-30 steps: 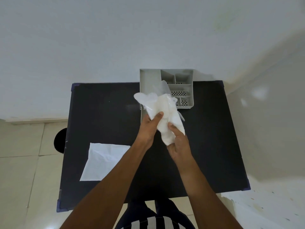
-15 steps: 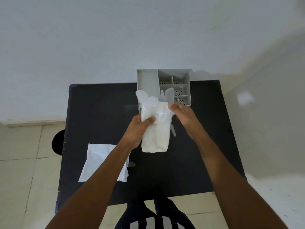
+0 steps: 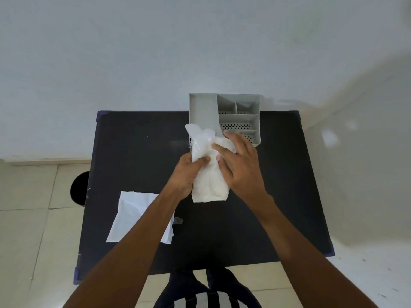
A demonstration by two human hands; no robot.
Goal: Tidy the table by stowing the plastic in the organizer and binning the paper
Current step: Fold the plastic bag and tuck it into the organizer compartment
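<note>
Both of my hands hold a white crumpled plastic bag (image 3: 208,183) above the middle of the black table (image 3: 133,156). My left hand (image 3: 189,174) grips its left side, thumb across the front. My right hand (image 3: 239,165) lies over its right side with fingers spread on the plastic. The bag's top (image 3: 198,134) overlaps the near edge of the grey organizer (image 3: 200,107), which stands at the table's far edge with several compartments. A white sheet of paper (image 3: 131,214) lies flat on the table's left front, partly under my left forearm.
A dark round bin opening (image 3: 79,187) shows on the tiled floor just left of the table. A white wall runs behind the table and another on the right. My striped clothing (image 3: 204,298) is below the table's near edge.
My right hand moved from the bag's top corner down onto its right side, pressing the plastic in. The bag stays upright in front of the organizer, and the left hand keeps its grip.
</note>
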